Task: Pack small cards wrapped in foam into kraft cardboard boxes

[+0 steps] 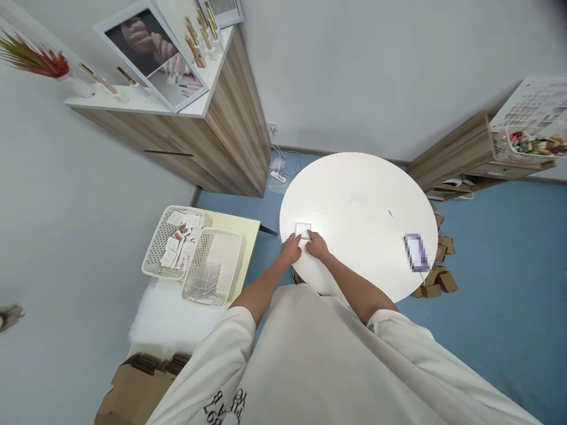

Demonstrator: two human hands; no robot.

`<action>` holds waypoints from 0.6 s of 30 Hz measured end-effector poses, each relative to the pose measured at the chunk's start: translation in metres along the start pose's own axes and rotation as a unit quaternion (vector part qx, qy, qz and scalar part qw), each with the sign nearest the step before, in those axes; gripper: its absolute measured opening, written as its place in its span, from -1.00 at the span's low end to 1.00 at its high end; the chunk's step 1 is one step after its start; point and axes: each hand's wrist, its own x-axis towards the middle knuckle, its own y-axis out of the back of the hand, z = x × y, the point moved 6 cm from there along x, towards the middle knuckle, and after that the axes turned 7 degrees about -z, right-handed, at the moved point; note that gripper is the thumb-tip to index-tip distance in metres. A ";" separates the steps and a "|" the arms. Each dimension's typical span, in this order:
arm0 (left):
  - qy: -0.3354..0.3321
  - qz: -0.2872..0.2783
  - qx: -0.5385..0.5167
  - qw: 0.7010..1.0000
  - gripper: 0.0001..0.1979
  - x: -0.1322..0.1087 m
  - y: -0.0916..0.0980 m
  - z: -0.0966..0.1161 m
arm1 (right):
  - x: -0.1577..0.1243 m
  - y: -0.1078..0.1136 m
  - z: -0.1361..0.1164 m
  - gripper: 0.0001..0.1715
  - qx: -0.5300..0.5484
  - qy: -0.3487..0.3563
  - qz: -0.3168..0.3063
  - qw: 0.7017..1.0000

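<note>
1. Head view, room: round white surface (367,195) on a blue floor, pale walls, and a wooden cabinet (221,147) well beyond the hands to their left.
2. Head view, item in hand: small white square packet (303,229), lying flat near the front-left edge of the surface. It sits just ahead of both hands and between their fingertips.
3. Left hand (291,248): knuckles up, fingers bent, tips touching the packet's near-left corner. Whether they pinch it or only press on it is too small to tell.
4. Right hand (318,245): same pose on the near-right corner, almost touching the left hand. The grip is likewise unclear.
5. Judgement: the packet lies close to the body and is met from both sides, which likely keeps it steady and within easy reach.
6. Right of the hands, well apart: a phone (416,252) lying flat near the rim, probably set aside out of the way.
7. Left of the hands, off the surface: two white mesh baskets (212,265) on a low yellow table (248,227), the farther basket holding small packets.
8. Floor beyond the phone: small cardboard boxes (440,280).
</note>
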 end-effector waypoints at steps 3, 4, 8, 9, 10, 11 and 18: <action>-0.007 0.022 0.019 1.000 -0.39 0.001 0.003 0.000 | -0.003 0.004 0.001 -0.23 -0.017 0.004 -0.015 1.000; -0.007 0.028 0.024 0.999 -0.40 0.002 0.005 0.002 | -0.005 0.006 0.001 -0.23 -0.015 0.007 -0.015 1.000; -0.021 0.027 0.039 0.999 -0.45 0.003 0.013 0.010 | -0.020 0.018 0.002 -0.27 0.006 0.011 0.019 1.000; -0.028 0.029 0.043 0.998 -0.46 0.001 0.016 0.013 | -0.025 0.020 0.003 -0.30 0.010 0.010 0.027 1.000; -0.034 0.034 0.046 0.998 -0.46 0.000 0.018 0.016 | -0.031 0.022 0.005 -0.33 0.013 0.009 0.033 0.999; -0.039 0.040 0.049 0.997 -0.46 -0.003 0.019 0.019 | -0.036 0.024 0.008 -0.36 0.015 0.008 0.035 0.999; -0.038 0.075 0.034 0.996 -0.47 -0.040 0.012 0.039 | -0.078 0.023 0.027 -0.49 0.011 0.015 0.037 0.999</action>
